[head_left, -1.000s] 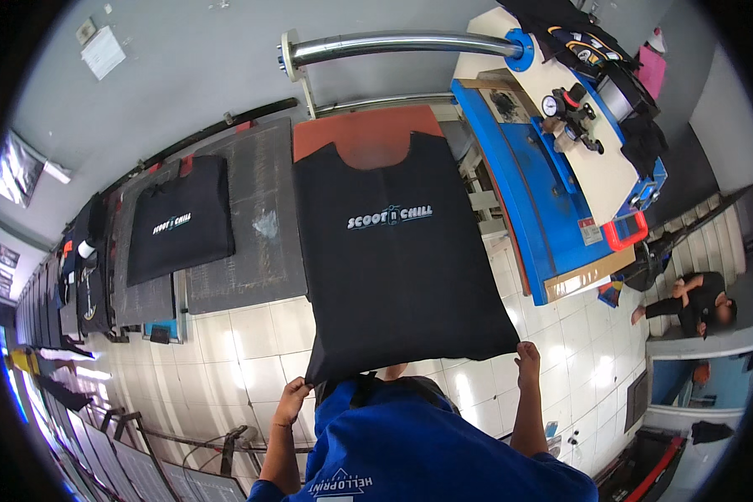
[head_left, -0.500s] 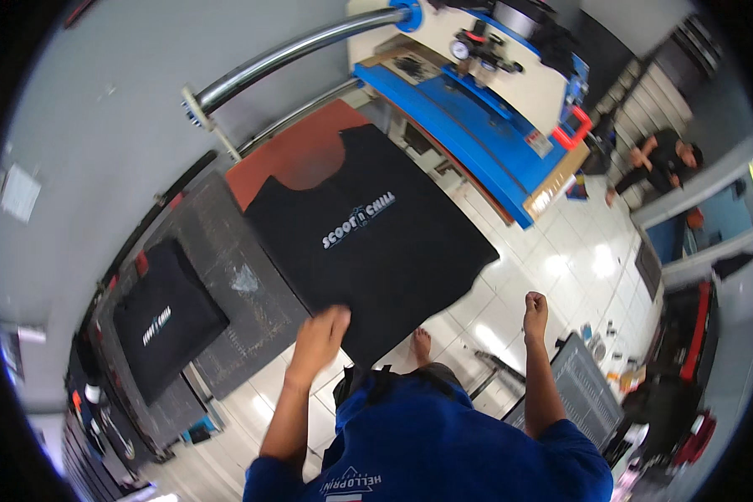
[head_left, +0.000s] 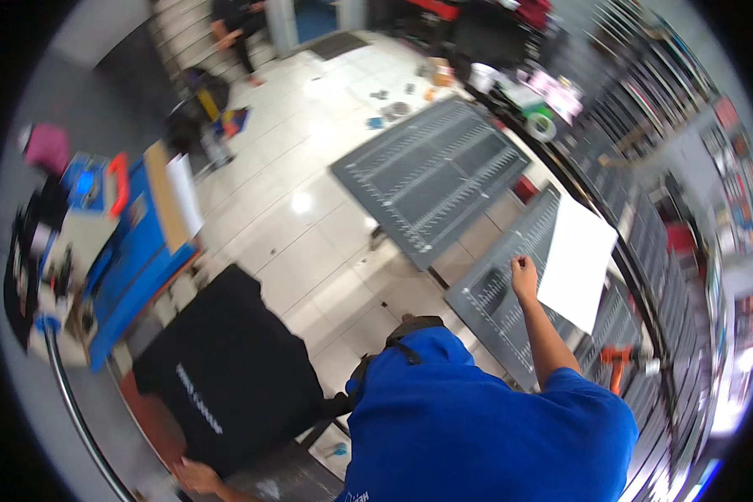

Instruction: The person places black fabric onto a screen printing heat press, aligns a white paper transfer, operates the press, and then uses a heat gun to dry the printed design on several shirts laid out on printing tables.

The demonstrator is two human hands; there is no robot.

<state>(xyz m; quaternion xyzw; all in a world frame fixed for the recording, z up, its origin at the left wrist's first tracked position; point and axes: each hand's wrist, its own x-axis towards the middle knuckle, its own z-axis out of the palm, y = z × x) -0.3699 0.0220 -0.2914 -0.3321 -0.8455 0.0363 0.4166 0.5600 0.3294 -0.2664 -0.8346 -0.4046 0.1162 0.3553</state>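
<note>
My left hand [head_left: 197,477] is low at the far left, beside the collar end of a black T-shirt [head_left: 243,368] with a light print across it. Its blurred fingers look stretched out, and I cannot tell whether they touch the cloth. The shirt lies spread over a reddish-brown pad [head_left: 146,406], which shows at its neckline. On the right, my right hand [head_left: 523,276] is raised with the fingers curled in, and nothing shows in it. It hangs over a grey slotted board [head_left: 485,293], next to a large white sheet [head_left: 579,261].
A blue heat press [head_left: 138,243] with a red handle stands at the left. Another grey slotted table [head_left: 431,180] is ahead on the tiled floor [head_left: 301,243]. An orange tool [head_left: 617,361] sits at the right. At the far left, a person [head_left: 241,33] sits near steps.
My view has swung to the right, so the shirt and press now sit at the left. The white sheet has come into view, with my right hand beside it.
</note>
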